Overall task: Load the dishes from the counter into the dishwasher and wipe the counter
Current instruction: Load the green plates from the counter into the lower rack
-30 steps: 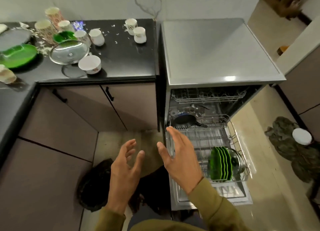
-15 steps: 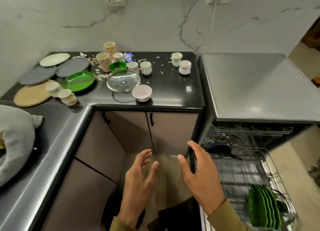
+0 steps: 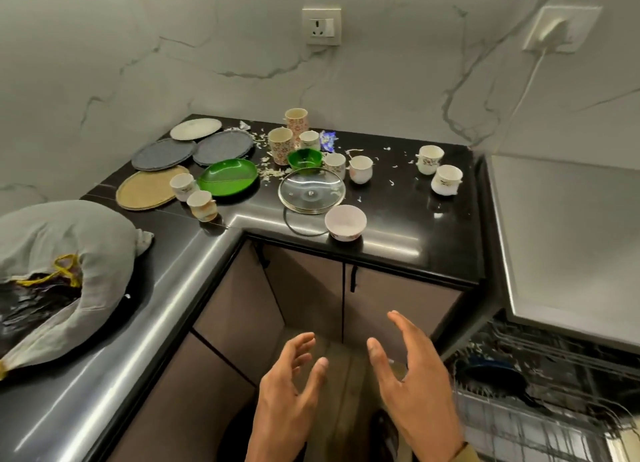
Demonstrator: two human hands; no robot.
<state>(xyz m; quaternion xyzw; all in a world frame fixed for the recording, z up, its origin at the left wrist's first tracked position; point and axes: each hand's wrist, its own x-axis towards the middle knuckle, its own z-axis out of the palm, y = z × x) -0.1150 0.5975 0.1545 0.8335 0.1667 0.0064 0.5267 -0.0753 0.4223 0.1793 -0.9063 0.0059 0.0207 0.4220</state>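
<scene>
While both hands (image 3: 349, 396) stay spread and empty, more counter (image 3: 398, 219) has come into view.

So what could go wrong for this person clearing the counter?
The white floral bowl sits right at the black counter's front edge; a careless reach could knock it off. The round glass lid lies beside it, slippery to lift. Both hands, left hand and right hand, are empty.

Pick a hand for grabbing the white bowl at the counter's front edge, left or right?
Right, marginally. Both hands are open and empty below the counter; the right hand sits almost straight beneath the white bowl, while the left hand is further left. It's close; either could do it.
</scene>
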